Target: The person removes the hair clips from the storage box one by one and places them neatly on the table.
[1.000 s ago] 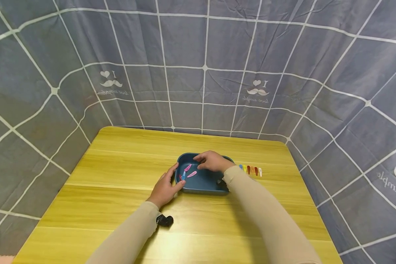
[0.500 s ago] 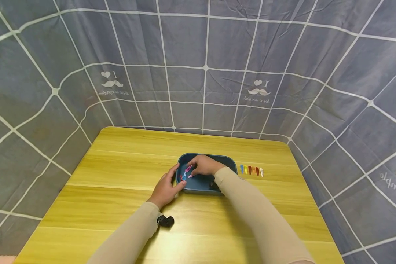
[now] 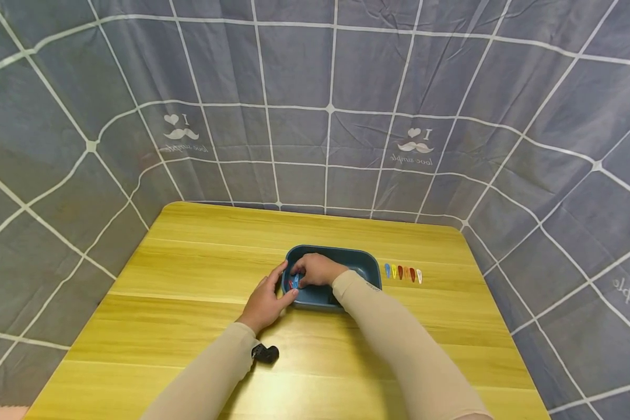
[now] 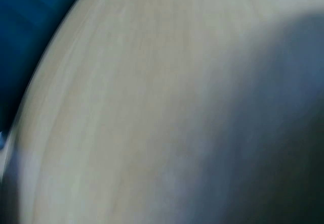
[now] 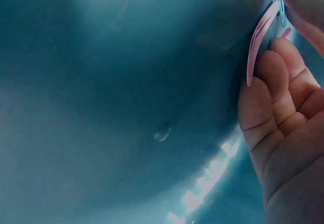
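A dark blue plastic basin [image 3: 354,255] stands on the table, seen in the head view. My left hand [image 3: 265,300] touches its left end, fingers straight along the outside and thumb at the front corner. Inside, my right hand [image 3: 317,269] reaches down to the left part, finger and thumb apart around a blue snap hair clip [image 3: 296,281]. A red clip [image 3: 290,284] shows beside it. In the right wrist view a pink hair clip [image 5: 259,42] lies against my bent fingers [image 5: 255,100]. Part of another pink clip shows behind; the fingertips' contact is partly hidden.
Right of the basin, a row of several hair clips [image 3: 401,272] in blue, yellow, reds, orange and white lies on the wooden table [image 3: 215,245]. Grey checked curtains [image 3: 294,134] surround the table. The left wrist view is blurred and shows mostly tabletop [image 4: 126,92].
My right hand has moved left and down inside the basin, from its middle to the clips, and covers the pink ones in the head view. The left hand stays at the rim.
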The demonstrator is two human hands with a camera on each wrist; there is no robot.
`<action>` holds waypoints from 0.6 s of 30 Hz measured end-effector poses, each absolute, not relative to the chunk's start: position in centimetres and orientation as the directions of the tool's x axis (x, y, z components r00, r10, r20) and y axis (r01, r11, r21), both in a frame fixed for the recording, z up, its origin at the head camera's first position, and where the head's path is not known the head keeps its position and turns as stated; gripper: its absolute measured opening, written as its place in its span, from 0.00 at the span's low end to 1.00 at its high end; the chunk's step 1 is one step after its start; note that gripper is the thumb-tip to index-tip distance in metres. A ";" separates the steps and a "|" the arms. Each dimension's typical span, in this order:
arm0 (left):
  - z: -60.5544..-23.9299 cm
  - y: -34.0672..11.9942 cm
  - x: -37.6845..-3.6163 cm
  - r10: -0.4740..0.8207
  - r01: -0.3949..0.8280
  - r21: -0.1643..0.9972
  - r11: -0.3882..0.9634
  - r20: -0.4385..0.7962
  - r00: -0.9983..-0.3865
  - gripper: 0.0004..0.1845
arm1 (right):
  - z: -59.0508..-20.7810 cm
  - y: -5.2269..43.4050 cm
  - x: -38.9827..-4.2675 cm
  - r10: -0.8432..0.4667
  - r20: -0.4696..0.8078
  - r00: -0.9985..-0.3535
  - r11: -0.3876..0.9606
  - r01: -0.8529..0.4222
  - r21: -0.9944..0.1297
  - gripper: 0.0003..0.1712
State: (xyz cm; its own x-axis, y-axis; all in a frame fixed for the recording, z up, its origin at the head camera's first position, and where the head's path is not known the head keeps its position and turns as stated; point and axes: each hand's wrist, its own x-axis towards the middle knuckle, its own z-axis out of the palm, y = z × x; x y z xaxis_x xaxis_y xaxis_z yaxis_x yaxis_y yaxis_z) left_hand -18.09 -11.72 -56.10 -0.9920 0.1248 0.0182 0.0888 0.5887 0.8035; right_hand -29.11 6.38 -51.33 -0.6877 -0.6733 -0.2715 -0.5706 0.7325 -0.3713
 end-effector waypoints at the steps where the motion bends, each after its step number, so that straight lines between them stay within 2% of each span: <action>1: -56.1 -11.7 -18.1 0.126 0.088 0.804 0.588 0.016 -0.992 0.43 | -51.4 6.3 -29.0 -0.673 -0.270 -0.689 0.733 -0.572 -0.368 0.21; 11: -56.2 -11.9 -18.0 0.125 0.079 0.801 0.594 0.005 -0.992 0.42 | -51.2 5.9 -28.7 -0.682 -0.263 -0.683 0.726 -0.588 -0.357 0.12; 18: -56.2 -11.8 -18.1 0.128 0.088 0.804 0.588 0.015 -0.992 0.43 | -51.1 6.3 -29.1 -0.687 -0.249 -0.682 0.717 -0.583 -0.381 0.11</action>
